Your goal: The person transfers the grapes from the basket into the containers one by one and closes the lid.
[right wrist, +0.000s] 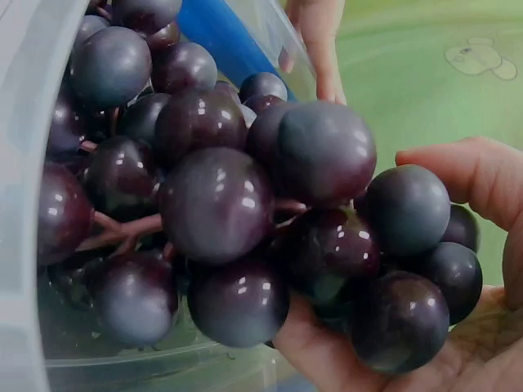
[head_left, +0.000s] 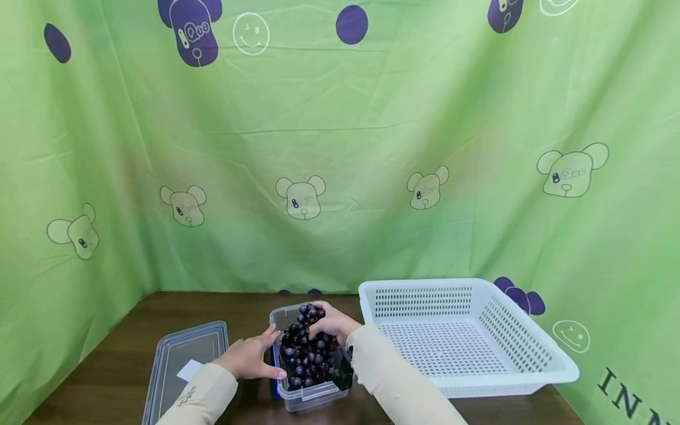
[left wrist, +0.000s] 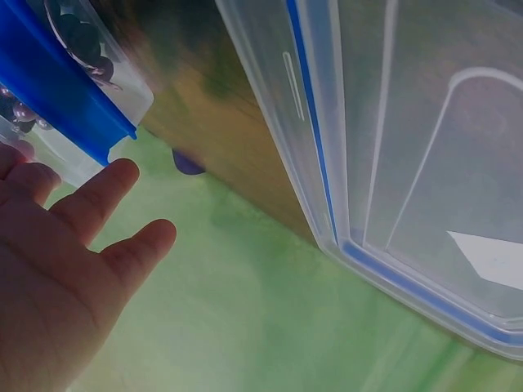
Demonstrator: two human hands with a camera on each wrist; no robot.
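Note:
A bunch of dark purple grapes (head_left: 305, 357) fills a clear plastic container (head_left: 313, 401) with a blue side clip (left wrist: 61, 82). My right hand (head_left: 333, 323) grips the far end of the bunch, fingers and thumb curled round several grapes (right wrist: 400, 302) at the container's rim. Reddish stems (right wrist: 122, 233) show between the berries in the right wrist view. My left hand (head_left: 252, 355) is at the container's left side, fingers spread and fairly straight, thumb by the near rim. In the left wrist view, its fingertips (left wrist: 122, 173) lie close to the blue clip.
To the left lies a clear lid (head_left: 199, 345) with a blue seal and a white label (head_left: 189, 370). A white perforated basket (head_left: 531, 378) stands on the right of the brown table (head_left: 244, 307). Green printed cloth (head_left: 345, 136) hangs behind and at both sides.

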